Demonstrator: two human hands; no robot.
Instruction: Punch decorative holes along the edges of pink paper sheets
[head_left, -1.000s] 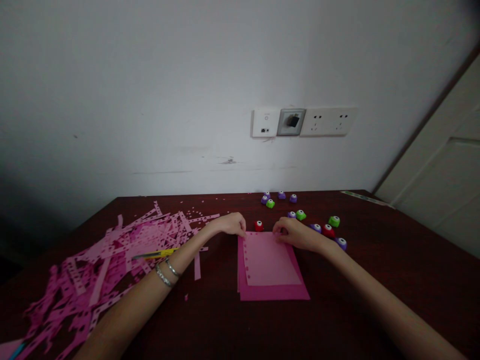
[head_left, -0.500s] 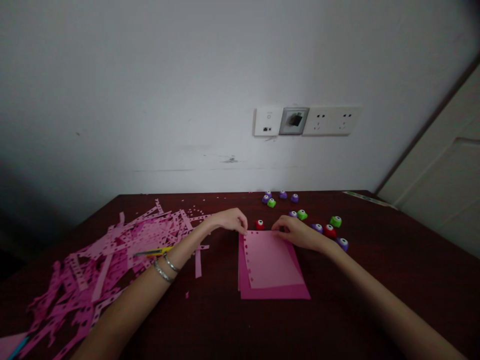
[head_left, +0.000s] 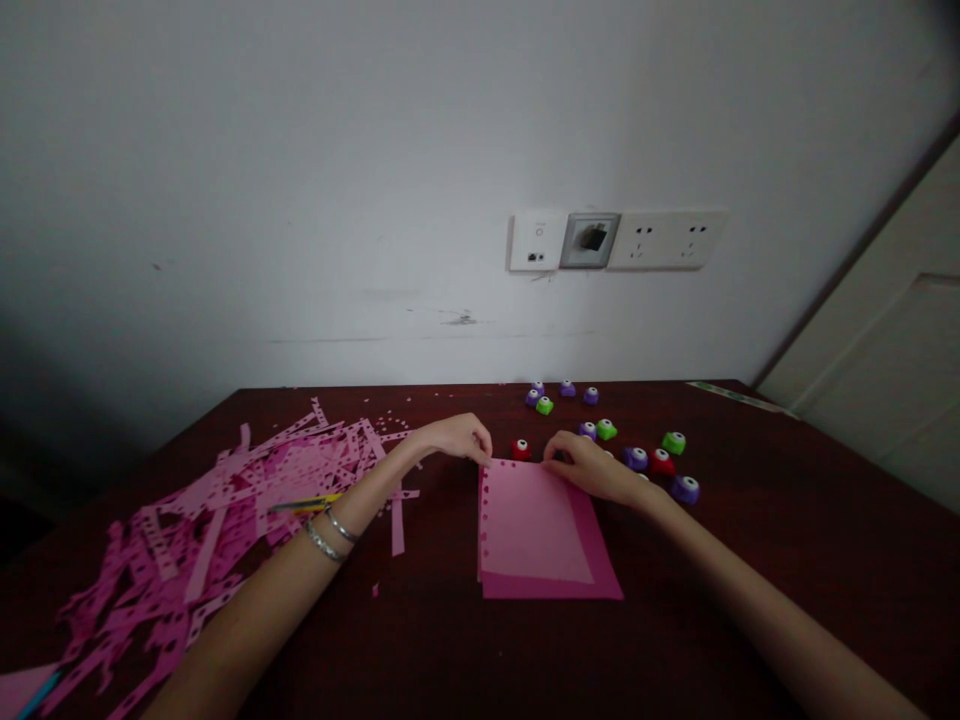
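Note:
A light pink sheet [head_left: 529, 522] with a row of punched holes down its left edge lies on a darker pink stack of paper [head_left: 596, 575]. My left hand [head_left: 457, 438] pinches the sheet's far left corner, fingers closed. My right hand [head_left: 589, 468] pinches its far edge near the middle, fingers curled. A small red craft punch [head_left: 520, 449] stands just beyond the sheet, between my two hands.
Several small purple, green and red craft punches [head_left: 673, 442] are scattered behind and right of my right hand. A heap of punched pink paper strips [head_left: 217, 520] with a yellow tool [head_left: 311, 503] covers the dark table [head_left: 787, 520] on the left. Wall sockets [head_left: 615, 240] sit above.
The light pink sheet has been shifted left and squared up so that it lines up with the left edge of the stack. Both hands kept their hold at its far edge.

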